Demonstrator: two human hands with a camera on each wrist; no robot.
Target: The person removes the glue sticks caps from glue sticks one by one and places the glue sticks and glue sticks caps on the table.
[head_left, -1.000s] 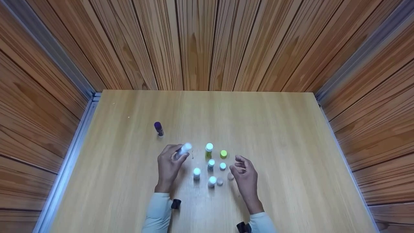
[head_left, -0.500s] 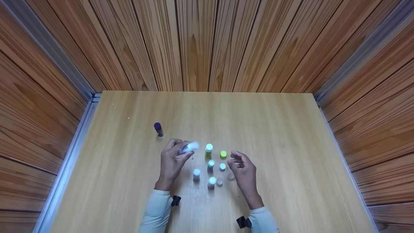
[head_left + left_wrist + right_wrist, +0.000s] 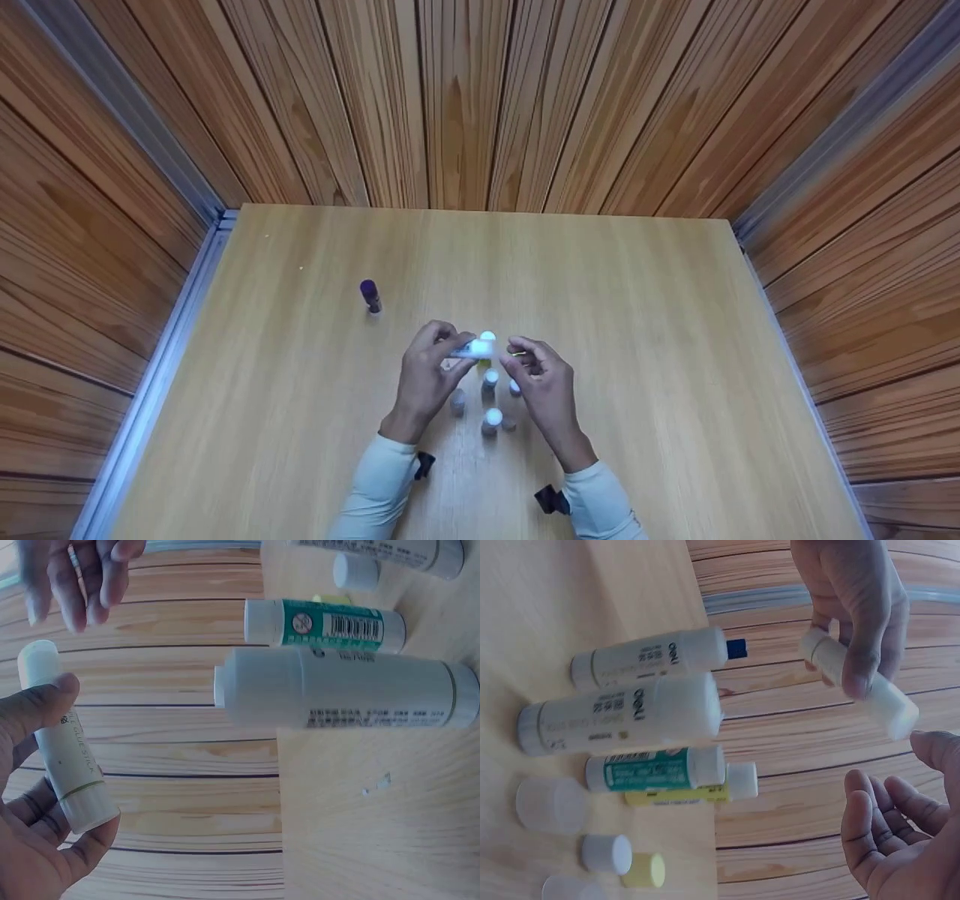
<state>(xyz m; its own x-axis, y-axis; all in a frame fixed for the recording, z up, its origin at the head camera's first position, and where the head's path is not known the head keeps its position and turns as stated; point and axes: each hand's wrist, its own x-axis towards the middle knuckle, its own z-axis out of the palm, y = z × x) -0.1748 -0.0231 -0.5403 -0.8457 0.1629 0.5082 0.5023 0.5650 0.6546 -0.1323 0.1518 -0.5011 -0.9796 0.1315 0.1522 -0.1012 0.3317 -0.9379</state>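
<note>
Right wrist: left fingers [image 3: 864,660] grip gluestick [image 3: 889,711]; right fingers [image 3: 861,829] loose; four others [image 3: 615,718], perhaps four caps [image 3: 607,853].

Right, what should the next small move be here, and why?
Probably the right hand should pinch the cap and pull: the left hand holds the glue stick with that end towards it, and loose caps lie on the table.

The left hand [image 3: 30,851] pinches a white glue stick [image 3: 69,757] at a tilt, a finger under its base. The right hand [image 3: 64,577] is near its other end, not touching. On the table [image 3: 337,847] stand a large stick [image 3: 270,690], a green stick [image 3: 337,626] and a cut-off stick [image 3: 382,549], with a white cap [image 3: 356,572] between the last two. Behind is a plank wall [image 3: 180,802].
</note>
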